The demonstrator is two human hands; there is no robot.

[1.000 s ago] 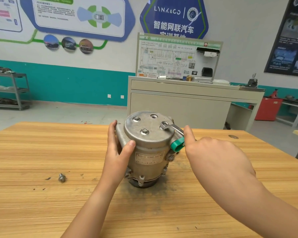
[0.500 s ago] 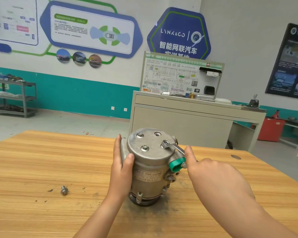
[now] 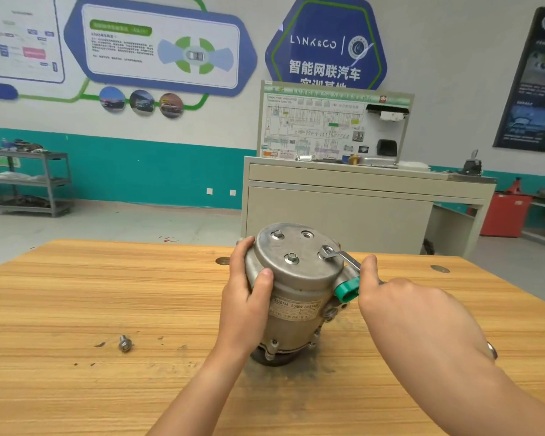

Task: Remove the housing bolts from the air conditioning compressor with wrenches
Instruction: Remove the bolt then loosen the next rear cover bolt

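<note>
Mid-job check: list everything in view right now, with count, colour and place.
compressor: one, grey metal, upright at table centre
seated bolts: two exposed, silver, on the compressor's end cap
empty bolt hole: one, far side of the cap
wrench: one, silver, ring end on the cap's right edge
plug: one, green, compressor's right side
loose bolt: one, silver, on the table left of the compressor
table: one, wood
cabinet: one, beige, behind the table
shelf rack: one, grey, far left wall
left hand: grips the compressor's left side
right hand: holds the wrench handle
</note>
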